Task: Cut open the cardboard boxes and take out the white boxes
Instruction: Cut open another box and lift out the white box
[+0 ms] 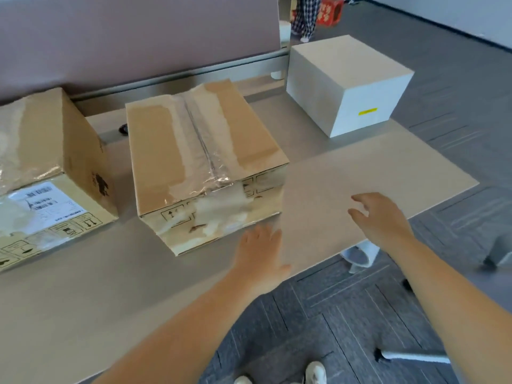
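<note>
A taped cardboard box (pixel 202 151) sits shut in the middle of the beige table (pixel 374 167), clear tape running along its top seam. A second cardboard box (pixel 50 162) with a shipping label stands at the left edge. A white box (pixel 346 81) with a small yellow sticker rests at the table's far right corner. My left hand (pixel 261 256) hovers with fingers spread just off the middle box's front right corner, holding nothing. My right hand (pixel 379 217) is spread above the bare table to the right of that box, also holding nothing. No cutting tool is in view.
A mauve partition (pixel 138 37) closes off the back of the table. Grey carpet floor lies to the right and in front. A person in checked trousers (pixel 306 15) stands far back beside a red box (pixel 331 9). White table legs (pixel 360 253) show under the edge.
</note>
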A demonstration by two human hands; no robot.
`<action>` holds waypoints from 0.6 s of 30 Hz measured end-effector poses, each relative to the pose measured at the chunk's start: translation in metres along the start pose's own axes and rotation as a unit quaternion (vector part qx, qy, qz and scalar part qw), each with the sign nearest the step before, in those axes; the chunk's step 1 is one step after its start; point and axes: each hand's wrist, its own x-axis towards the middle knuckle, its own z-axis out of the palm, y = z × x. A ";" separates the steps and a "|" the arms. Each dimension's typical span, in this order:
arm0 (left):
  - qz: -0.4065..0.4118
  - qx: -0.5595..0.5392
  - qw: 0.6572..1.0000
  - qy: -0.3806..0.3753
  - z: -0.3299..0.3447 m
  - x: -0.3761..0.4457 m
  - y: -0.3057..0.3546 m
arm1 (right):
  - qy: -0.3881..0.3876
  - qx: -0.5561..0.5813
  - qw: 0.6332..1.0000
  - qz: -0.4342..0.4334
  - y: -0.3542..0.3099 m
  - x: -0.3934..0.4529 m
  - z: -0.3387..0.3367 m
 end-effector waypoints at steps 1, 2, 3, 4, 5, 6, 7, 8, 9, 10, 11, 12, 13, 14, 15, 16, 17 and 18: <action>0.027 0.039 0.999 -0.010 -0.002 0.010 0.007 | 0.002 -0.008 1.000 0.010 0.009 0.000 -0.005; 0.050 0.070 0.996 -0.019 -0.001 0.020 0.013 | 0.004 -0.012 1.000 0.020 0.018 0.001 -0.008; 0.069 0.097 0.993 -0.023 0.000 0.031 0.020 | 0.005 -0.016 0.999 0.029 0.028 0.003 -0.011; 0.082 0.115 0.990 -0.028 0.002 0.041 0.027 | 0.004 -0.023 0.999 0.035 0.037 0.006 -0.013; 0.090 0.128 0.987 -0.033 0.004 0.051 0.033 | 0.001 -0.033 0.999 0.040 0.045 0.010 -0.014; 0.094 0.139 0.985 -0.040 0.007 0.060 0.040 | -0.003 -0.043 0.998 0.043 0.054 0.014 -0.014; 0.095 0.149 0.983 -0.046 0.010 0.070 0.046 | -0.007 -0.050 0.998 0.045 0.062 0.020 -0.014; 0.097 0.155 0.982 -0.050 0.013 0.078 0.051 | -0.013 -0.052 0.997 0.047 0.070 0.026 -0.012; 0.099 0.161 0.981 -0.054 0.015 0.086 0.057 | -0.020 -0.052 0.997 0.046 0.076 0.032 -0.010; 0.101 0.165 0.979 -0.057 0.018 0.093 0.062 | -0.025 -0.052 0.997 0.044 0.083 0.040 -0.006; 0.101 0.168 0.979 -0.059 0.020 0.098 0.065 | -0.028 -0.053 0.997 0.040 0.088 0.047 -0.002; 0.099 0.166 0.979 -0.061 0.022 0.103 0.068 | -0.032 -0.055 0.997 0.035 0.092 0.053 0.002; 0.095 0.164 0.980 -0.064 0.024 0.106 0.070 | -0.034 -0.057 0.997 0.031 0.096 0.059 0.006; 0.090 0.163 0.980 -0.068 0.025 0.109 0.072 | -0.035 -0.057 0.997 0.027 0.099 0.064 0.010; 0.086 0.162 0.980 -0.072 0.027 0.110 0.073 | -0.035 -0.057 0.997 0.023 0.102 0.068 0.014; 0.081 0.162 0.981 -0.075 0.028 0.111 0.074 | -0.033 -0.058 0.998 0.020 0.105 0.072 0.017; 0.076 0.161 0.981 -0.077 0.028 0.111 0.074 | -0.030 -0.058 0.998 0.017 0.107 0.074 0.019; 0.071 0.159 0.982 -0.077 0.029 0.111 0.075 | -0.025 -0.055 0.998 0.015 0.109 0.076 0.020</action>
